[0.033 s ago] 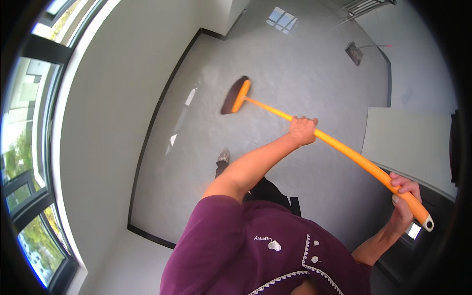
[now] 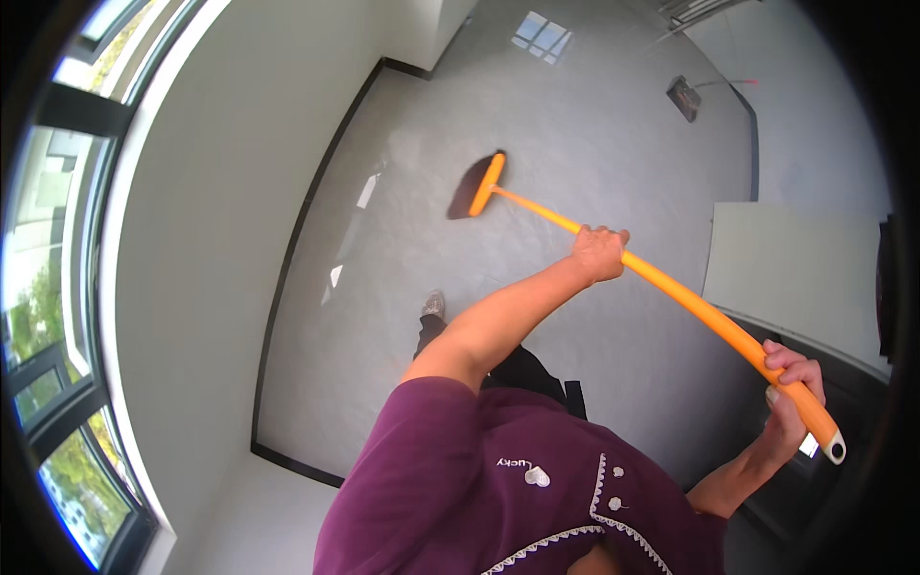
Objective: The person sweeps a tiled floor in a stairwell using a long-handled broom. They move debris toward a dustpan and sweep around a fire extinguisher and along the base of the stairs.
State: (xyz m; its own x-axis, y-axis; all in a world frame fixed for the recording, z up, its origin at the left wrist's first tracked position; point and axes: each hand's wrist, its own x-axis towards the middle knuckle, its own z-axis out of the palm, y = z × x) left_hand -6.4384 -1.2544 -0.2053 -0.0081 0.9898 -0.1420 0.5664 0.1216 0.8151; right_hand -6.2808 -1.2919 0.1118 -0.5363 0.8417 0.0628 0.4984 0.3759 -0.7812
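Note:
An orange broom (image 2: 688, 299) slants across the view, from its dark-bristled head on the grey floor (image 2: 383, 259) to the handle's end at the lower right. Partway down the handle, my left hand (image 2: 600, 253) is wrapped round it. Close to the top end, my right hand (image 2: 792, 381) grips the same handle. The broom's head (image 2: 487, 184) lies ahead of me with its bristles toward the left.
A long-handled dustpan (image 2: 684, 99) rests on the floor at the far right. A pale flat-topped piece of furniture (image 2: 795, 273) stands to my right. On the left, a wall with a dark skirting (image 2: 307, 211) runs below windows (image 2: 57, 287). A metal rack (image 2: 704, 11) is at the far right.
The broom's head has shifted a little to the right, its bristles now trailing left. My left hand has moved slightly right with the handle; both hands keep their hold.

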